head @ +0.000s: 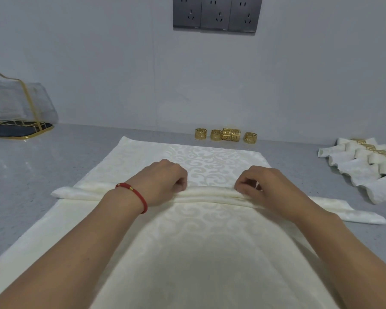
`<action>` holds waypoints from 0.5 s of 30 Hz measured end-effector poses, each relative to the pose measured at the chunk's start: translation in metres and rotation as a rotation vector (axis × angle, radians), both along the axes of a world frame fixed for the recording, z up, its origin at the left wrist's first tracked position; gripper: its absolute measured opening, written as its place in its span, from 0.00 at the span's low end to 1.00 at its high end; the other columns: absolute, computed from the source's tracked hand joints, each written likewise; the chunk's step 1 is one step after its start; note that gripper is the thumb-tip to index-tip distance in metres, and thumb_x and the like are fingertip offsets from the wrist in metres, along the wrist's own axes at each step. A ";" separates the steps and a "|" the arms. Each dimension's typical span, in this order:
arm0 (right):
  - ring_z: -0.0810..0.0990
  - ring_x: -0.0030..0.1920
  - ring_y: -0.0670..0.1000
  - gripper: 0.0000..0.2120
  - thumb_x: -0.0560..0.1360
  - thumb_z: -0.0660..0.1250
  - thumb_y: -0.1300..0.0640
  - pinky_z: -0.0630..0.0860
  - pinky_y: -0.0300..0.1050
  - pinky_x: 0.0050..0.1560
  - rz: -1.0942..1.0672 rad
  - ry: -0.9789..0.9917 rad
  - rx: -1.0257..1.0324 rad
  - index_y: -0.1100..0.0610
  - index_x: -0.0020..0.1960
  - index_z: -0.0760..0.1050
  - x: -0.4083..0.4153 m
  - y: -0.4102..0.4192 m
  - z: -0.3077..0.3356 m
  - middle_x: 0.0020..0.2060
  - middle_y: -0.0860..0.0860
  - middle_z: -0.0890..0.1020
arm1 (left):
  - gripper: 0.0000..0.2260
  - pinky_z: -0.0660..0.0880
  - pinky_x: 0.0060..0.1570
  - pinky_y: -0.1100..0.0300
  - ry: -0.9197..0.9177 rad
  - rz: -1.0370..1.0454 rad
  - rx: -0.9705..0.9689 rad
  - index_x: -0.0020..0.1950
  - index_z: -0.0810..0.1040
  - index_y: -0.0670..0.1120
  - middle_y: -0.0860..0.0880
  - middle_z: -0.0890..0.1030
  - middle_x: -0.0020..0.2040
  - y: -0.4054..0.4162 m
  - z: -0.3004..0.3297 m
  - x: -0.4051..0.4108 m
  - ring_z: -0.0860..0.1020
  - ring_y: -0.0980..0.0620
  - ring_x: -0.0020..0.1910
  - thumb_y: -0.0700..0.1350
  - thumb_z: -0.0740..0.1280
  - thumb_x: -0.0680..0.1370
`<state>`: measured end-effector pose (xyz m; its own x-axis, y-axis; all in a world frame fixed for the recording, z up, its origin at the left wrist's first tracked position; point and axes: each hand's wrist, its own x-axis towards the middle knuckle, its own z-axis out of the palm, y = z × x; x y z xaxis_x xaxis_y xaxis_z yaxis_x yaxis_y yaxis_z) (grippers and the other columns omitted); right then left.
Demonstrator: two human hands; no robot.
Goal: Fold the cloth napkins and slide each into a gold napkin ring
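Bottom edge cuts off the spread napkin [210, 253] near side. Right edge crops the finished napkin row [363, 166]. Left edge crops the clear cover [16, 101]; its contents are blurred. Top edge cuts the outlets [216, 14].

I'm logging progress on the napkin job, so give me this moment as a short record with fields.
surface: grey countertop
spread cloth: cream damask cloth, flat
being worked: rolled napkin lying across the cloth
left hand: grips the roll, red bracelet on wrist
right hand: pinches the roll
loose gold napkin rings: by the wall
finished napkins in rings: far right
left edge: gold-framed holder
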<state>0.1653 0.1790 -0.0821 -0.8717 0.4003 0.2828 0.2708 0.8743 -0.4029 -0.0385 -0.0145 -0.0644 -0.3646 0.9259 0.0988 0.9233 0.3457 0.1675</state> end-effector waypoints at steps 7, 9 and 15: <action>0.78 0.49 0.42 0.06 0.81 0.68 0.53 0.76 0.41 0.52 0.017 -0.114 0.014 0.47 0.55 0.82 -0.002 -0.004 -0.002 0.49 0.42 0.81 | 0.07 0.74 0.57 0.53 0.030 0.007 -0.037 0.58 0.77 0.52 0.54 0.75 0.55 -0.001 -0.002 0.006 0.73 0.51 0.57 0.45 0.64 0.81; 0.78 0.48 0.42 0.03 0.80 0.70 0.53 0.77 0.43 0.51 0.017 -0.130 0.036 0.47 0.52 0.80 -0.001 -0.007 0.004 0.47 0.42 0.80 | 0.06 0.72 0.55 0.55 0.103 -0.017 -0.037 0.56 0.75 0.51 0.55 0.75 0.53 -0.001 -0.001 0.010 0.72 0.52 0.57 0.44 0.64 0.80; 0.75 0.47 0.43 0.05 0.78 0.70 0.56 0.76 0.44 0.48 0.057 -0.241 0.140 0.48 0.46 0.75 0.003 -0.020 0.018 0.45 0.43 0.77 | 0.12 0.74 0.53 0.56 0.164 -0.054 -0.133 0.56 0.76 0.52 0.55 0.75 0.53 -0.005 0.001 0.018 0.74 0.51 0.56 0.37 0.64 0.78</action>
<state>0.1681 0.1594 -0.0646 -0.9406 0.3201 0.1135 0.2927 0.9335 -0.2072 -0.0201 -0.0193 -0.0631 -0.3037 0.9524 0.0280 0.9520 0.3045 -0.0300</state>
